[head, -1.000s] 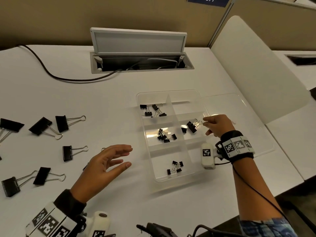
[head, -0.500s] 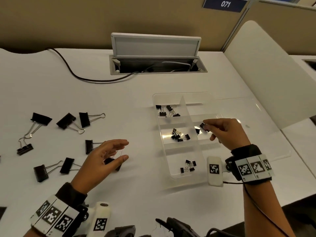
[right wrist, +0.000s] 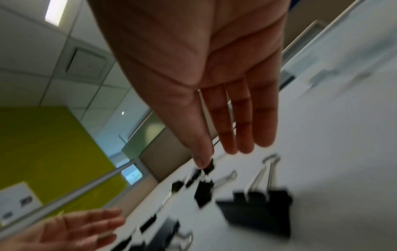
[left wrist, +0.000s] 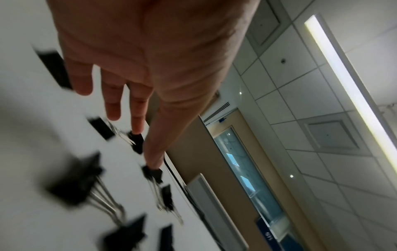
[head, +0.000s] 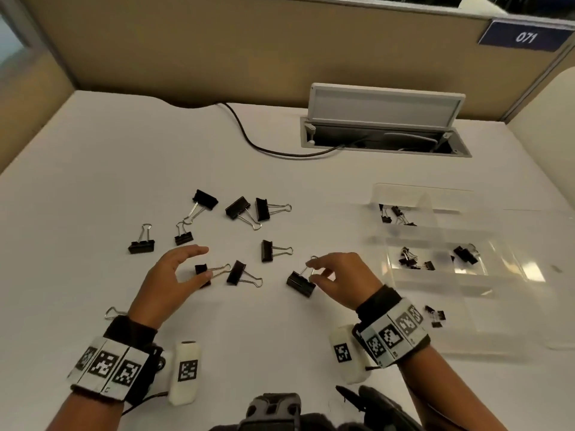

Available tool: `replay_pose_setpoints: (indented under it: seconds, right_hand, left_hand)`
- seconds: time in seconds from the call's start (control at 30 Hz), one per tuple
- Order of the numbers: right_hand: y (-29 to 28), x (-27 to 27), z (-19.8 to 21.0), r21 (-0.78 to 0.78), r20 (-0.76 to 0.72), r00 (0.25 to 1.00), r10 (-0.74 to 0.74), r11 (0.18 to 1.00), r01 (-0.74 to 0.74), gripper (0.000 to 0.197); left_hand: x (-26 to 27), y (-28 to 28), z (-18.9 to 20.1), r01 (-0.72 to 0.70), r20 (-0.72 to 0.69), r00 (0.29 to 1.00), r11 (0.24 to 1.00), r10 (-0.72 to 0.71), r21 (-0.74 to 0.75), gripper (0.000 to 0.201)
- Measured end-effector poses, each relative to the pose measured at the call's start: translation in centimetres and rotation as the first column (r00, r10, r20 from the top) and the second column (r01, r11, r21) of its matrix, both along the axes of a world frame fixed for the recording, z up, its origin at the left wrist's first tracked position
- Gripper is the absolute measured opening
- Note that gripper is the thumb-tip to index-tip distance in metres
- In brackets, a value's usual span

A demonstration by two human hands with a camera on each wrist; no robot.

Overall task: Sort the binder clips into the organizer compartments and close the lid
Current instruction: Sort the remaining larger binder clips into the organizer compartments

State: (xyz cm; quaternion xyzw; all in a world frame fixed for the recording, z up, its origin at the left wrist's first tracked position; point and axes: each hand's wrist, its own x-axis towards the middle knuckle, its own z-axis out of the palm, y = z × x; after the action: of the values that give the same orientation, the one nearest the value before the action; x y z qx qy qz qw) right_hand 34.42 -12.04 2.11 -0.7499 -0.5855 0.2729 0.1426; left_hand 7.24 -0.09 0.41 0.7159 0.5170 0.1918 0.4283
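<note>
While both hands, the left hand [head: 174, 275] and right hand [head: 339, 275], are spread over large clips [head: 300, 284] on the table [head: 93, 181], gripping and transfer to the organizer [head: 435, 284] are judged next.

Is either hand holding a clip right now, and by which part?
Nothing is gripped yet. The right hand is open at the wire handle of a clip; the left hand hovers open over another clip.

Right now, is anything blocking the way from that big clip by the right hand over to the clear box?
Nothing visible does. The right hand is at the big clip, the table between it and the organizer looks bare, and its lid lies open.
</note>
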Motion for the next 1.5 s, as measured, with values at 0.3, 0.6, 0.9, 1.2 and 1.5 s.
replay_pose_setpoints:
  seconds: [0.3, 0.6, 0.9, 1.2, 1.5]
  right_hand:
    - [5.1, -5.1, -2.7, -0.105, 0.128, 0.990, 0.058, 0.993, -0.045, 0.064]
    - [6.7, -7.5, -3.0, -0.181, 0.270, 0.944, 0.188, 0.973, -0.142, 0.029]
    - [6.3, -10.5, -3.5, -0.068, 0.212, 0.950, 0.230, 0.973, -0.221, 0.052]
    - [5.4, -10.0, -3.8, -0.022, 0.253, 0.947, 0.195, 0.980, -0.196, 0.039]
    - [4.5, -8.7, -2.9, -0.015, 0.039, 0.968, 0.247, 0.969, -0.247, 0.039]
  left_hand:
    - [-6.3, 0.5, -2.0, 0.032, -0.309, 0.950, 0.997, -0.051, -0.067, 0.059]
    - [-9.2, 1.3, -2.0, 0.125, -0.578, 0.782, 0.966, -0.235, -0.225, 0.070]
    - [-6.5, 1.8, -2.5, 0.289, -0.269, 0.907, 0.944, -0.324, -0.162, 0.057]
    - [-5.0, 2.0, -3.3, 0.298, -0.168, 0.943, 0.954, -0.287, 0.040, 0.057]
    - [-5.3, 1.8, -4.2, 0.241, -0.185, 0.952, 0.969, -0.245, -0.045, 0.040]
